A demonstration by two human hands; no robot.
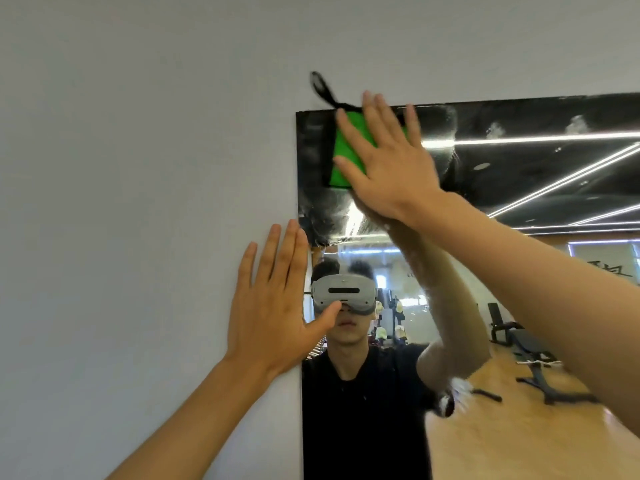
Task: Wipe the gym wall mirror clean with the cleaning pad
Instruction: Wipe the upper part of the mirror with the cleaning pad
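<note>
Right hand (pixel 388 157) flat, fingers spread wide, pressing green cleaning pad (pixel 341 157) at mirror's (pixel 519 161) upper-left corner; left hand (pixel 273 306) flat, fingers straight, across mirror's left edge.

- The right hand (pixel 388 161) covered most of the green cleaning pad (pixel 343 157).
- The mirror (pixel 519 161) ran past the picture's right and bottom edges.

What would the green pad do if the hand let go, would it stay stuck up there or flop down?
The green pad would probably drop: only the flat right hand pins it against the mirror. It looks thin and soft, so likely light and floppy. Its black loop dangles loose, a hint that it bends easily.
</note>
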